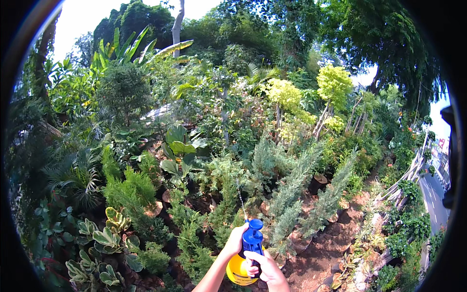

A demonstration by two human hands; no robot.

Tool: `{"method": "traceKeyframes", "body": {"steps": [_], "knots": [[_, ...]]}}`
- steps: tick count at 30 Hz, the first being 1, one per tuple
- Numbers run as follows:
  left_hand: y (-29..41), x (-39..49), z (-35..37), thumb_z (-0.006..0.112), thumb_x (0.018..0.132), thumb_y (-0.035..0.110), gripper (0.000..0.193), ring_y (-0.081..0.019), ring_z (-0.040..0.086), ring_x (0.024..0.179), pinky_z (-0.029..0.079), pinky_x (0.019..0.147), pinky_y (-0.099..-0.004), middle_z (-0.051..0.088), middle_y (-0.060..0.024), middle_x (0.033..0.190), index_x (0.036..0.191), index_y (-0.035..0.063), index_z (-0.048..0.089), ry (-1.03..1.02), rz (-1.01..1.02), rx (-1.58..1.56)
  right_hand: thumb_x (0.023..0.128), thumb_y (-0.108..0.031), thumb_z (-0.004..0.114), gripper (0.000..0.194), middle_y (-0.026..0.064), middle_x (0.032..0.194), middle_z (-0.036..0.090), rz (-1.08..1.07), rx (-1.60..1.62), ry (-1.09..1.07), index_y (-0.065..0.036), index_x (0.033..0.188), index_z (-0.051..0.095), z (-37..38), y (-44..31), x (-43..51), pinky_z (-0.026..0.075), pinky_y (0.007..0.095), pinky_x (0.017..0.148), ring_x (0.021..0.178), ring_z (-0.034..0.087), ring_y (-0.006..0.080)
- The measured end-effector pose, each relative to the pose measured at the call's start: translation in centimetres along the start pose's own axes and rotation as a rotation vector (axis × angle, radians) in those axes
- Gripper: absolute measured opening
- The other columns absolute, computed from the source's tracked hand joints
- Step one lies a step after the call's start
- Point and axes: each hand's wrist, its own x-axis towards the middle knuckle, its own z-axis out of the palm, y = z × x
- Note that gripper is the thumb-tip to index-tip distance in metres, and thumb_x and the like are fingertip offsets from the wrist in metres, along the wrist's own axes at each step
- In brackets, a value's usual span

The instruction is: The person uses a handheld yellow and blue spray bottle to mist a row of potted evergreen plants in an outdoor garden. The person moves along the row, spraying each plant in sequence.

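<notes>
A pump pressure sprayer with a yellow tank (237, 272) and a blue pump head (252, 238) is held out in front of me at the lower middle. My left hand (236, 239) wraps the left side of the blue head near the nozzle. On the black handle, my right hand (265, 267) is closed from the right side. A thin jet of water (241, 200) leaves the nozzle and reaches into the conifer shrubs (228, 182) ahead. The fingers on the far side of the sprayer are hidden.
Variegated leafy plants (107, 237) grow at the lower left, with silvery-green conifers (292, 189) to the right. A brown dirt path (324, 248) runs along the right side. Beyond it are stacked poles (410, 173) and a paved road (434, 197). Trees (386, 40) rise behind.
</notes>
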Motion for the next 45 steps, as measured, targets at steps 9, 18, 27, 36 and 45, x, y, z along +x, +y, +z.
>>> {"method": "traceKeyframes", "body": {"steps": [9,18,27,36,45], "knots": [[1.2,-0.8,-1.3,0.039,0.093,0.037,0.041,-0.0196,0.065,0.077,0.051,0.076,-0.0322,0.066,-0.0111,0.085,0.096,0.0010,0.058,0.079,-0.067,-0.073,0.086,-0.020,0.059,0.027,0.0001,0.046,0.040,0.048,0.047,-0.089,-0.007,0.066,0.048,0.7,0.3,1.0,0.027,0.0240,0.037,0.035,0.035,0.0094],[-1.1,0.5,0.6,0.035,0.094,0.037,0.043,-0.0147,0.063,0.077,0.050,0.077,-0.0301,0.066,-0.0081,0.084,0.097,0.0013,0.059,-0.015,-0.053,0.019,0.085,-0.020,0.059,0.027,0.0012,0.046,0.040,0.028,0.064,-0.018,-0.007,0.065,0.047,-1.1,0.0,-0.2,0.027,0.0233,0.036,0.035,0.034,0.0097],[-1.0,0.1,1.4,0.037,0.094,0.034,0.042,-0.0151,0.063,0.074,0.050,0.074,-0.0298,0.066,-0.0087,0.084,0.098,-0.0006,0.061,0.004,-0.081,0.022,0.085,-0.021,0.059,0.027,0.0011,0.045,0.039,0.047,0.111,0.022,-0.007,0.065,0.048,-1.5,0.4,-0.6,0.027,0.0237,0.036,0.034,0.034,0.0098],[-0.8,-0.2,0.3,0.037,0.093,0.036,0.043,-0.0156,0.063,0.075,0.050,0.075,-0.0304,0.066,-0.0081,0.085,0.101,0.0001,0.059,0.019,-0.115,-0.048,0.087,-0.021,0.058,0.027,0.0014,0.045,0.040,0.050,0.090,-0.027,-0.006,0.066,0.049,-1.0,0.8,-0.1,0.027,0.0233,0.035,0.034,0.035,0.0098],[0.2,-0.5,0.5,0.036,0.095,0.039,0.047,-0.0168,0.063,0.076,0.050,0.076,-0.0302,0.066,-0.0080,0.084,0.095,-0.0003,0.061,0.000,0.016,0.064,0.085,-0.022,0.060,0.026,-0.0001,0.046,0.040,0.006,-0.015,-0.022,-0.006,0.067,0.051,-0.9,0.8,-0.4,0.028,0.0231,0.036,0.035,0.036,0.0093]]}}
